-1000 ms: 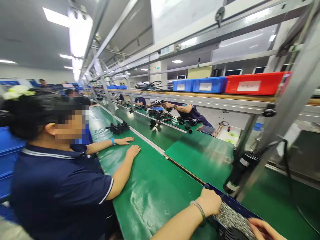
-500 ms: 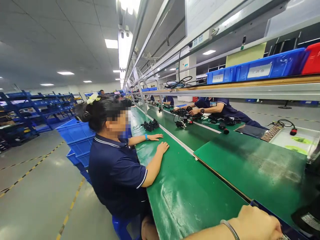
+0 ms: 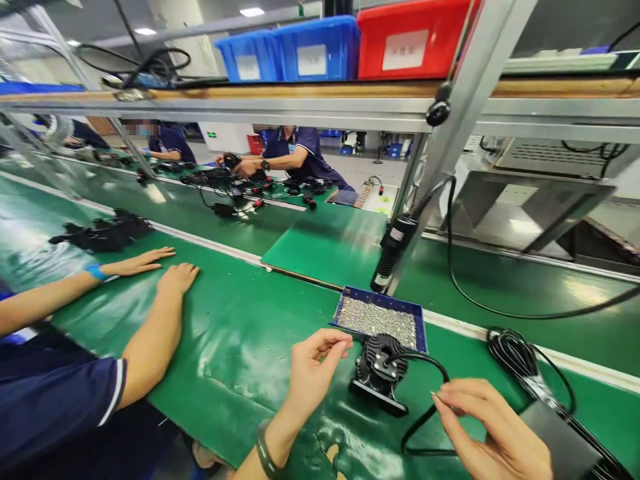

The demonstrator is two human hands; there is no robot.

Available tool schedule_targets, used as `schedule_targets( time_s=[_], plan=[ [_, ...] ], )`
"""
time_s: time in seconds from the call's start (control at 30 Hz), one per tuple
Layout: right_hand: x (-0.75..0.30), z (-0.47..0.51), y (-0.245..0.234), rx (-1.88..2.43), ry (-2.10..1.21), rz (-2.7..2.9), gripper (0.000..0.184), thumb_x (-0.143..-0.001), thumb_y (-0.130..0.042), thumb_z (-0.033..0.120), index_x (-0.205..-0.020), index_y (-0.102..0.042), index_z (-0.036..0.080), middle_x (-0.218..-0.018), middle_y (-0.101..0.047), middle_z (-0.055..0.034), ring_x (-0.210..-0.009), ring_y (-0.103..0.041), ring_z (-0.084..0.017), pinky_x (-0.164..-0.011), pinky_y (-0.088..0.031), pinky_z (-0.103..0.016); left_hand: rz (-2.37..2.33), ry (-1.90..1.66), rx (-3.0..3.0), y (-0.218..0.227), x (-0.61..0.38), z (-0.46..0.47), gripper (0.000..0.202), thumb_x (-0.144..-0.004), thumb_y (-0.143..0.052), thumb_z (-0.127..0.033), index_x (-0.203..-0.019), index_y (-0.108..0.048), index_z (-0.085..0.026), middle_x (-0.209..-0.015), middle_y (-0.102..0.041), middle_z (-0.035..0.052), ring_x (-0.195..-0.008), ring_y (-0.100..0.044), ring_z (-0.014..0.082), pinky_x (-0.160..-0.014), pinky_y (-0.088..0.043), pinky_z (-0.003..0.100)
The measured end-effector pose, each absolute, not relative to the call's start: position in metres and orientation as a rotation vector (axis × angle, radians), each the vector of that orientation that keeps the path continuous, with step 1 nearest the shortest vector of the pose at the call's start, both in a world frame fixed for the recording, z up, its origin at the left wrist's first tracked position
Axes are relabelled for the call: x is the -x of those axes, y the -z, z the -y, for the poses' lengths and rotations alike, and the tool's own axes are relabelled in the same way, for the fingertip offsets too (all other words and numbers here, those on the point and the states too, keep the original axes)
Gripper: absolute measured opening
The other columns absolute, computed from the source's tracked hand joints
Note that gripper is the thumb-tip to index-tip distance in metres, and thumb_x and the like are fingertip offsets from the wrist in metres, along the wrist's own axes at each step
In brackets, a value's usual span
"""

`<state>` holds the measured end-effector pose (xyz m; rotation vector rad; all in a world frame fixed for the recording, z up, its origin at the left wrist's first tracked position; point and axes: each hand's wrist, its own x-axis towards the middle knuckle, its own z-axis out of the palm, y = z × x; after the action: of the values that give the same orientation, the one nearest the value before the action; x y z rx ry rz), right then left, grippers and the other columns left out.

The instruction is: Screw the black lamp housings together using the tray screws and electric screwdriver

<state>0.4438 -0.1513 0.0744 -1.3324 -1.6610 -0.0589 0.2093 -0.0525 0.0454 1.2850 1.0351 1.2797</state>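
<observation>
My left hand [image 3: 317,370], with a bangle on its wrist, is held over the bench just left of a black finned round device [image 3: 383,363]. Its thumb and fingertips are pinched; anything between them is too small to make out. My right hand [image 3: 495,423] is to the right of the device, thumb and forefinger closed on a tiny bright metal piece [image 3: 433,394]. The device stands on a flat black bracket, and a black cable [image 3: 425,417] loops from it towards my right hand. Behind it lies a blue tray [image 3: 424,327] filled with small silvery metal parts [image 3: 375,317].
A black electric screwdriver [image 3: 395,250] hangs by the frame post. Coiled black cable [image 3: 520,360] and a dark flat box [image 3: 560,437] are at right. A co-worker's forearms [image 3: 155,327] rest on the green bench at left. Blue bins [image 3: 320,47] and a red bin [image 3: 420,40] stand overhead.
The view has swung right and down, bringing the device, tray and both my hands into sight. My left hand has come away from the tray's edge. The co-worker's hands stay resting on the bench.
</observation>
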Motion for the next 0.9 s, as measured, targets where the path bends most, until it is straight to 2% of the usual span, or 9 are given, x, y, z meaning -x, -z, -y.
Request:
schedule_targets(
  time_s=[0.13, 0.23, 0.33, 0.43, 0.53, 0.63, 0.73, 0.83, 0.9],
  plan=[
    [-0.433, 0.142, -0.076, 1.326, 0.462, 1.791, 0.025, -0.082, -0.072, 0.011, -0.094, -0.071, 0.033, -0.113, -0.057, -0.0060, -0.108, -0.053, -0.028, -0.093, -0.047, -0.046, -1.007, -1.366, -1.648, -0.042, -0.205, 0.064, 0.006, -0.086, -0.068, -0.020, -0.087, -0.074, -0.019, -0.087, -0.081, 0.0037, -0.075, -0.077, 0.0168, -0.069, -0.064, 0.024],
    [-0.429, 0.139, -0.068, 1.331, 0.448, 1.849, 0.030, -0.081, -0.072, 0.008, -0.095, -0.071, 0.034, -0.134, -0.049, -0.0031, -0.128, -0.040, -0.033, -0.110, -0.033, -0.058, -0.895, -1.392, -1.893, -0.045, -0.204, 0.057, 0.006, -0.087, -0.070, -0.017, -0.083, -0.074, -0.020, -0.084, -0.081, 0.0030, -0.076, -0.078, 0.0173, -0.073, -0.064, 0.024],
    [-0.426, 0.135, -0.064, 1.324, 0.402, 1.857, 0.025, -0.083, -0.071, 0.011, -0.093, -0.072, 0.034, -0.141, -0.046, -0.0012, -0.131, -0.038, -0.033, -0.113, -0.028, -0.060, -0.744, -1.408, -2.042, -0.049, -0.205, 0.048, 0.008, -0.087, -0.072, -0.019, -0.079, -0.073, -0.020, -0.078, -0.079, 0.0028, -0.074, -0.076, 0.0161, -0.070, -0.062, 0.024],
    [-0.423, 0.131, -0.066, 1.281, 0.409, 1.808, 0.015, -0.084, -0.073, 0.017, -0.089, -0.074, 0.031, -0.138, -0.050, -0.0019, -0.129, -0.041, -0.031, -0.114, -0.026, -0.057, -0.601, -1.482, -2.149, -0.049, -0.208, 0.040, 0.009, -0.087, -0.073, -0.020, -0.077, -0.073, -0.019, -0.073, -0.075, 0.0023, -0.067, -0.071, 0.0129, -0.064, -0.058, 0.022],
    [-0.424, 0.133, -0.069, 1.252, 0.454, 1.852, 0.017, -0.084, -0.074, 0.016, -0.091, -0.077, 0.031, -0.137, -0.052, -0.0025, -0.128, -0.041, -0.028, -0.116, -0.023, -0.053, -0.566, -1.461, -2.220, -0.046, -0.210, 0.036, 0.010, -0.087, -0.073, -0.021, -0.078, -0.074, -0.019, -0.076, -0.072, 0.0024, -0.069, -0.069, 0.0117, -0.065, -0.055, 0.022],
    [-0.429, 0.140, -0.068, 1.222, 0.399, 1.873, 0.021, -0.083, -0.072, 0.014, -0.094, -0.078, 0.032, -0.146, -0.047, -0.0028, -0.134, -0.038, -0.031, -0.116, -0.024, -0.054, -0.554, -1.426, -2.298, -0.047, -0.208, 0.035, 0.008, -0.090, -0.070, -0.020, -0.082, -0.073, -0.019, -0.078, -0.072, 0.0022, -0.070, -0.067, 0.0116, -0.065, -0.054, 0.022],
    [-0.442, 0.145, -0.060, 1.114, 0.230, 1.650, 0.020, -0.087, -0.062, 0.018, -0.096, -0.077, 0.028, -0.147, -0.046, -0.0068, -0.134, -0.042, -0.035, -0.107, -0.036, -0.055, -0.509, -1.404, -2.473, -0.051, -0.203, 0.036, 0.010, -0.092, -0.064, -0.014, -0.090, -0.073, -0.019, -0.081, -0.073, 0.0038, -0.071, -0.065, 0.0128, -0.063, -0.052, 0.024],
    [-0.460, 0.131, -0.049, 1.150, 0.182, 1.286, 0.022, -0.092, -0.053, 0.023, -0.105, -0.071, 0.023, -0.117, -0.063, -0.0105, -0.108, -0.063, -0.029, -0.090, -0.050, -0.047, -0.446, -1.410, -2.630, -0.051, -0.197, 0.038, 0.014, -0.091, -0.063, -0.012, -0.098, -0.072, -0.020, -0.083, -0.074, 0.0036, -0.069, -0.065, 0.0125, -0.060, -0.050, 0.023],
    [-0.471, 0.107, -0.043, 1.426, 0.051, 1.340, 0.026, -0.097, -0.045, 0.028, -0.108, -0.066, 0.019, -0.098, -0.068, -0.0085, -0.087, -0.067, -0.024, -0.079, -0.053, -0.040, -0.499, -1.506, -2.523, -0.048, -0.196, 0.034, 0.012, -0.090, -0.066, -0.015, -0.099, -0.072, -0.020, -0.079, -0.073, 0.0012, -0.065, -0.064, 0.0108, -0.059, -0.050, 0.021]
  ],
)
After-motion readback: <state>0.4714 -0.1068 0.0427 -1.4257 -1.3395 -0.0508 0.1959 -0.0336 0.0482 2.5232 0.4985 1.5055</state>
